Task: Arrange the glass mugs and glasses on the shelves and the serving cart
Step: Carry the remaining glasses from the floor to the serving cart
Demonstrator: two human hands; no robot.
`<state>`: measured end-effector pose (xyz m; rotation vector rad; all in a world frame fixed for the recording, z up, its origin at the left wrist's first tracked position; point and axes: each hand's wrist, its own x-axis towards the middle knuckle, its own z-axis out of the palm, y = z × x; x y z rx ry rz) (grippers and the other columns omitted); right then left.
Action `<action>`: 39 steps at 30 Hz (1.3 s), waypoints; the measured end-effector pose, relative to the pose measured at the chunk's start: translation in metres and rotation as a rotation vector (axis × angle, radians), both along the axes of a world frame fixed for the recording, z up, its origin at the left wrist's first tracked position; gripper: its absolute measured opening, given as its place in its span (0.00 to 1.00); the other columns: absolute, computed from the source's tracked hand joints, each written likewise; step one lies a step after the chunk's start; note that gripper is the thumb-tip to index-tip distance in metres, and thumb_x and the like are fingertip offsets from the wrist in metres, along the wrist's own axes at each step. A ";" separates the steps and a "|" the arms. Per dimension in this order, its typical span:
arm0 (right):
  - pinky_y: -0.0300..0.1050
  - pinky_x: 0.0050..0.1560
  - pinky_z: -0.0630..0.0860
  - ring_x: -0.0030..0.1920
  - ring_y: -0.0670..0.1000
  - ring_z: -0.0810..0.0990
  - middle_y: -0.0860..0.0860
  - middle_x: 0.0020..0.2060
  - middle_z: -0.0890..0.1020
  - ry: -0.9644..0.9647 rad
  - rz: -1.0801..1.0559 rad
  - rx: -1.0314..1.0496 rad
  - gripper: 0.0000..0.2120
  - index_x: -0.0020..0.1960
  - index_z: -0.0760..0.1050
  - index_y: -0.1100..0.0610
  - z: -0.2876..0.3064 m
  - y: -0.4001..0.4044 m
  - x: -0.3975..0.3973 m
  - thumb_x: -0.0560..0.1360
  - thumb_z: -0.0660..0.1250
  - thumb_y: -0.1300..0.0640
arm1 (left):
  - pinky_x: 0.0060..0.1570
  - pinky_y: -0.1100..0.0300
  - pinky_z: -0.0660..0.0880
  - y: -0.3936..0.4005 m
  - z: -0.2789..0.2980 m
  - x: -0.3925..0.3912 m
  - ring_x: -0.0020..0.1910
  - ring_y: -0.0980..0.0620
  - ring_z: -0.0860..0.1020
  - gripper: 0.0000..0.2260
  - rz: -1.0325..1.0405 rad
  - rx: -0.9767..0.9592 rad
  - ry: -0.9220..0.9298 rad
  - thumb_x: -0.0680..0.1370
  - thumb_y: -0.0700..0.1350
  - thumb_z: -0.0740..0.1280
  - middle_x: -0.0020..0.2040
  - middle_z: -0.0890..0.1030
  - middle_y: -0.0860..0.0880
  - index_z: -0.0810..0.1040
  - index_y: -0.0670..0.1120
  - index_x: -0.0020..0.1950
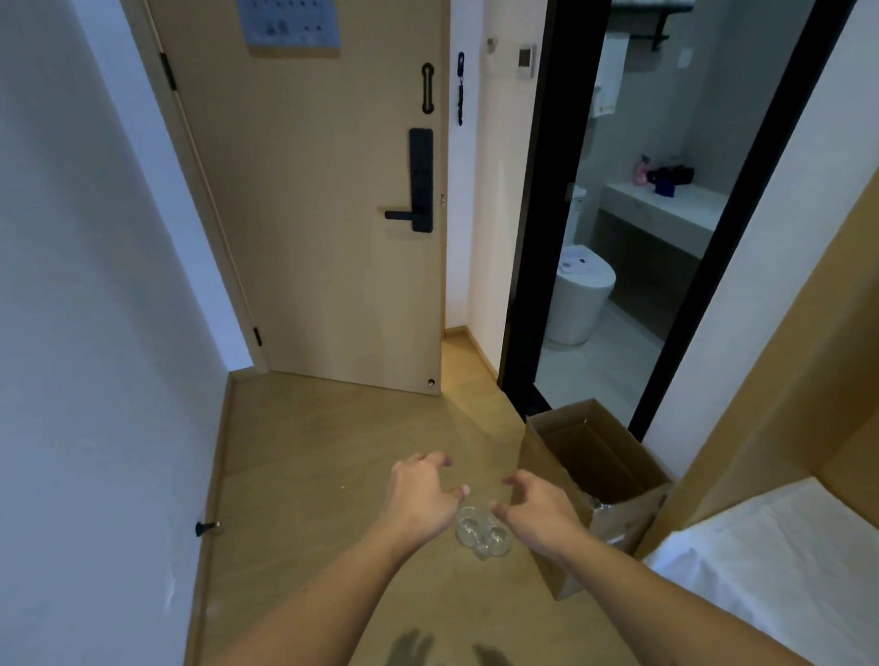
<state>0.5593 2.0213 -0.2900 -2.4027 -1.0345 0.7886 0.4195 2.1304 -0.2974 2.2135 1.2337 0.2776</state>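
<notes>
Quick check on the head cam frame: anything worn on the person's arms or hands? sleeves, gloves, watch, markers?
Nothing is worn that this view shows. The left hand and right hand are bare, with no gloves, and no rings that can be made out. Both forearms are bare to the frame's bottom edge: no sleeves, watch, wristband, straps, cables or tracking markers visible.

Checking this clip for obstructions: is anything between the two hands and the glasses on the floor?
Nothing visible. The left hand and right hand hover open on either side of the glasses; the open cardboard box stands off to their right.
</notes>
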 end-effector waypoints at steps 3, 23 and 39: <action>0.47 0.61 0.76 0.62 0.53 0.78 0.52 0.62 0.80 0.016 -0.016 -0.004 0.24 0.71 0.72 0.49 -0.007 0.022 0.012 0.77 0.69 0.45 | 0.63 0.54 0.72 0.021 -0.005 0.011 0.66 0.44 0.73 0.22 -0.001 -0.019 0.008 0.75 0.57 0.72 0.66 0.77 0.47 0.77 0.52 0.67; 0.44 0.57 0.75 0.59 0.53 0.79 0.51 0.59 0.80 0.228 -0.082 -0.086 0.22 0.69 0.73 0.48 -0.089 0.204 0.174 0.76 0.69 0.47 | 0.59 0.60 0.69 0.201 -0.068 0.174 0.64 0.44 0.75 0.23 0.015 -0.172 0.123 0.75 0.56 0.72 0.65 0.77 0.45 0.76 0.50 0.68; 0.32 0.46 0.62 0.49 0.48 0.74 0.54 0.57 0.82 0.354 -0.251 -0.229 0.18 0.63 0.77 0.59 -0.220 0.220 0.193 0.75 0.73 0.54 | 0.64 0.57 0.67 0.244 -0.199 0.203 0.67 0.44 0.74 0.24 -0.148 -0.387 0.367 0.78 0.55 0.68 0.67 0.77 0.44 0.72 0.48 0.71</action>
